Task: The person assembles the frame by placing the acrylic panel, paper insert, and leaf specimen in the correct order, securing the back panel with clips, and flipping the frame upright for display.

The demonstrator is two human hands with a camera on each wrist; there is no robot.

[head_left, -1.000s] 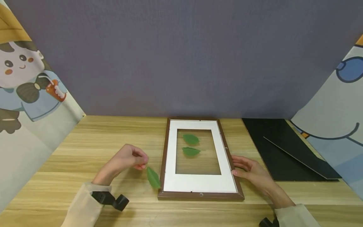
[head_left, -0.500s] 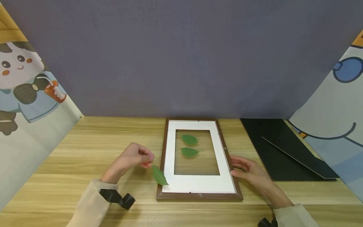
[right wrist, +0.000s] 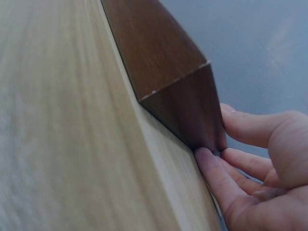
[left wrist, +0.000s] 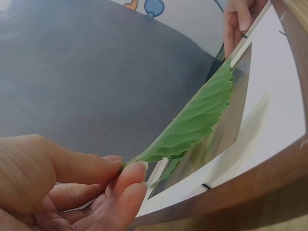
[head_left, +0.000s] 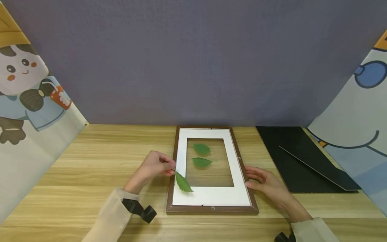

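Observation:
My left hand (head_left: 154, 166) pinches a serrated green leaf (head_left: 182, 182) by its stem end; the blade hangs over the left part of the white mat (head_left: 211, 196). Seen from the left wrist, thumb and forefinger of the hand (left wrist: 72, 187) meet at the stem of the leaf (left wrist: 192, 118). Two other leaves, one (head_left: 201, 149) above the other (head_left: 202, 162), lie within the mat's window. A brown frame (head_left: 212, 210) surrounds the mat. My right hand (head_left: 267, 185) holds the frame's right side, and the right wrist view has its fingers (right wrist: 224, 185) against the brown frame (right wrist: 163, 48).
At the right of the wooden table (head_left: 90, 174) lies a black board (head_left: 272, 151), with a second dark board (head_left: 329, 168) tilted on it. A grey wall (head_left: 193, 60) rises behind, and cartoon panels stand at both sides.
My left hand has moved right with the leaf, from beside the frame to over its left edge. My right hand stays at the frame's right side.

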